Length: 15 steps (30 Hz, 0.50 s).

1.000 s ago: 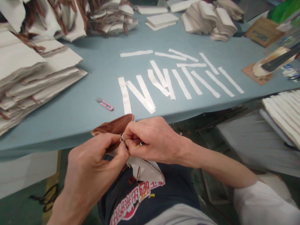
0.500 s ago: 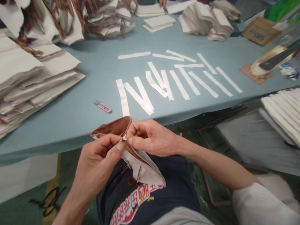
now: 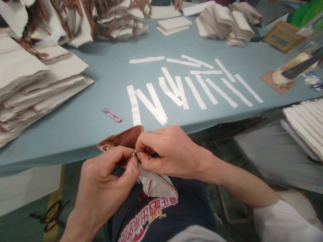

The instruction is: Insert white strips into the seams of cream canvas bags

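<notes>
Both hands meet over my lap, just off the table's near edge, on a brown and off-white fabric piece (image 3: 158, 185). My left hand (image 3: 108, 181) is closed, thumb and forefinger pinching the piece at its edge. Right beside it my right hand (image 3: 169, 153) is closed in a pinch at the same spot, its fingertips nearly touching the left ones. The small bit between the fingertips is mostly covered. A brown flap of the piece stands up behind the left fingers, and its off-white part hangs down over my dark apron (image 3: 191, 198).
Pink thread snips (image 3: 112, 115) and several white strips (image 3: 195, 92) lie on the blue-green table (image 3: 108, 70). Fabric stacks (image 3: 47, 90) stand at left; folded pieces (image 3: 174, 24) and a cardboard box (image 3: 284, 36) lie farther back. Another person's hand (image 3: 178, 4) shows at the far edge.
The fingertips have drawn closer together over the pinched spot, and my right hand has turned slightly. The left hand has shifted a little rightward, covering more of the piece. The view has moved slightly.
</notes>
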{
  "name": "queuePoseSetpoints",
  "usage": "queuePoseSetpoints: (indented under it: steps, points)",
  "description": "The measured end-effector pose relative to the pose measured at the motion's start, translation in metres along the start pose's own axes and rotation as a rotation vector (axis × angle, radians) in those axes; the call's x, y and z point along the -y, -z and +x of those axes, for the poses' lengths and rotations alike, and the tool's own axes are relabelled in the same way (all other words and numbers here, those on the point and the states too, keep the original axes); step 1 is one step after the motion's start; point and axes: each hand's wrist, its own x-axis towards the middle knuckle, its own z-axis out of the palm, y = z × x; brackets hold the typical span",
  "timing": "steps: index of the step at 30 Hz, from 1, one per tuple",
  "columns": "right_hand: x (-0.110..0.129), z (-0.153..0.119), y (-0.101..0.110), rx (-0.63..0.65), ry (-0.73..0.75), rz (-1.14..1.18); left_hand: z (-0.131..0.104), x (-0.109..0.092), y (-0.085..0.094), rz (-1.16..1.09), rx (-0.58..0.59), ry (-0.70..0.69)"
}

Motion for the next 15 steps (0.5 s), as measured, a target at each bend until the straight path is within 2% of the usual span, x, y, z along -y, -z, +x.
queuePoseSetpoints:
  steps: [4,6,9,12,15]
  points:
    - [-0.009,0.006,-0.007,0.114,-0.226,0.502,0.002,0.017,-0.004,-0.253,0.104,0.137]
    - [-0.012,0.007,-0.010,0.162,-0.273,0.614,0.001,0.026,-0.005,-0.357,0.151,0.174]
    - [-0.011,0.006,-0.012,0.143,-0.238,0.558,0.001,0.031,-0.002,-0.335,0.149,0.175]
    - [-0.006,0.004,-0.010,0.078,-0.109,0.324,0.002,0.026,0.006,-0.231,0.117,0.126]
    - [-0.002,0.003,-0.010,0.058,0.042,0.069,0.003,0.019,0.015,-0.124,0.150,0.045]
